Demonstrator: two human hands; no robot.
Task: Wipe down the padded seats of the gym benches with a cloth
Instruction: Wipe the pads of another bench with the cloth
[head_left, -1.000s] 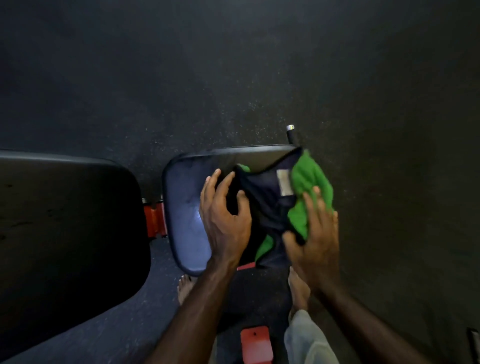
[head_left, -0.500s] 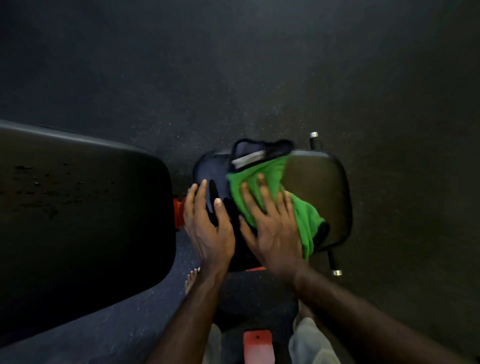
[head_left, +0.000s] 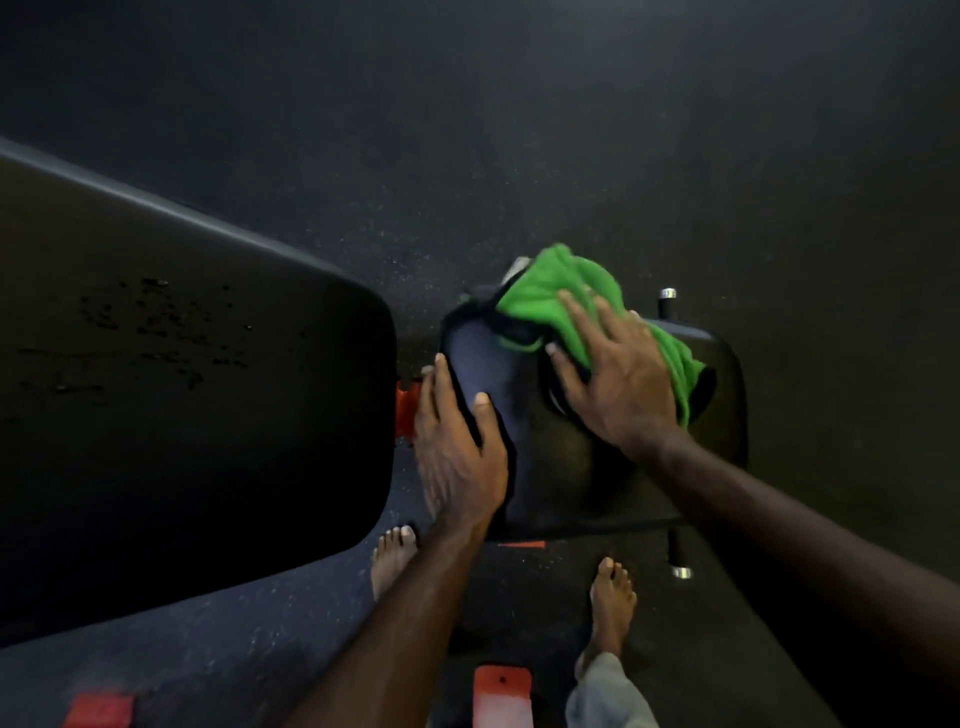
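A small black padded seat (head_left: 722, 415) lies below me, with a green and dark cloth (head_left: 561, 296) spread over its far edge. My right hand (head_left: 613, 379) presses flat on the cloth with spread fingers. My left hand (head_left: 457, 452) rests on the seat's left edge, fingers straight, thumb on top of the pad. A long black back pad (head_left: 182, 389) fills the left side, with dark specks on its surface.
A red frame joint (head_left: 406, 410) shows between the two pads. Chrome-tipped pegs (head_left: 667, 296) (head_left: 679, 564) stick out by the seat. Red frame feet (head_left: 501, 693) (head_left: 98, 709) sit on the dark speckled floor (head_left: 519, 130). My bare feet (head_left: 613, 608) (head_left: 392, 561) stand before the bench.
My right hand has pushed the cloth toward the seat's far edge and to the right. My left hand has slid to the seat's left rim. The view has shifted.
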